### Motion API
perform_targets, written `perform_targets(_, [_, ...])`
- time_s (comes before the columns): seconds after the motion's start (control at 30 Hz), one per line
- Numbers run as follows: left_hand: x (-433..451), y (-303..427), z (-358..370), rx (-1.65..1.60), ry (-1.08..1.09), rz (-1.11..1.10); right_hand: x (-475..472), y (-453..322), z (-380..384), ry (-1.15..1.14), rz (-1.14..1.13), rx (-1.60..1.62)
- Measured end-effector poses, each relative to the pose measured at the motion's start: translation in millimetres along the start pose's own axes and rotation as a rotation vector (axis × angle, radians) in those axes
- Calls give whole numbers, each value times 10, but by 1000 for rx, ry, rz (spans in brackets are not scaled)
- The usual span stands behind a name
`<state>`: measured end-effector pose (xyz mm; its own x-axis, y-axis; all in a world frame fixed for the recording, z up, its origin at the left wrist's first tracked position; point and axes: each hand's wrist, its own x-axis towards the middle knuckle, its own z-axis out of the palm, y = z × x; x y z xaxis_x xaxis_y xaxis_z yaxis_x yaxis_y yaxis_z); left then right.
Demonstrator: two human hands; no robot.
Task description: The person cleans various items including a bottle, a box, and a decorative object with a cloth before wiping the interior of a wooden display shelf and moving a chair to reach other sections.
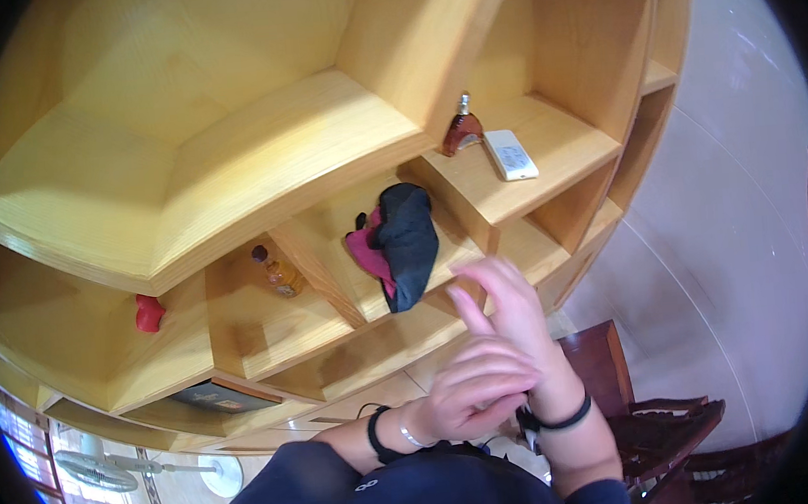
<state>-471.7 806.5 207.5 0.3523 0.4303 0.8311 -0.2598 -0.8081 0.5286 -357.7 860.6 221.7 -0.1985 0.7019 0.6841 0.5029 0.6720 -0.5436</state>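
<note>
My left hand point(480, 388) has its fingers curled at the wrist of my right hand; whether they touch or pinch anything there is hidden. My right hand point(504, 301) is raised, thumb and fingers apart, holding nothing. Both wrists wear black bands, and a silver bracelet circles the left. Closest to the right fingertips, a crumpled black-and-pink fabric item point(407, 248) lies in a shelf compartment. Left of it an amber glass bottle point(280, 276) with a dark cap stands. On a higher shelf are a reddish-brown bottle point(462, 134) with a silvery top and a white flat device point(510, 154).
Wooden shelving point(287, 183) with projecting edges and dividers spans the view ahead. It also holds a red object point(149, 313) and a dark flat box point(224, 396). A standing fan point(96, 470) is at lower left; dark carved wooden furniture point(659, 431) stands at lower right.
</note>
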Motion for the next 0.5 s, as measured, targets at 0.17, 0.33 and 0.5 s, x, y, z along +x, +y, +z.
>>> perform_targets(0.17, [-200,304,-561,468,174,-17,871,413,759,-526,-95,-374])
perform_targets(0.33, [-725,641,-893,761,590,-92,1207,191,525,68,-94,-32])
perform_targets(0.5, [-836,654,-1080,931,739,-213,1506,83,447,-272,38,-490])
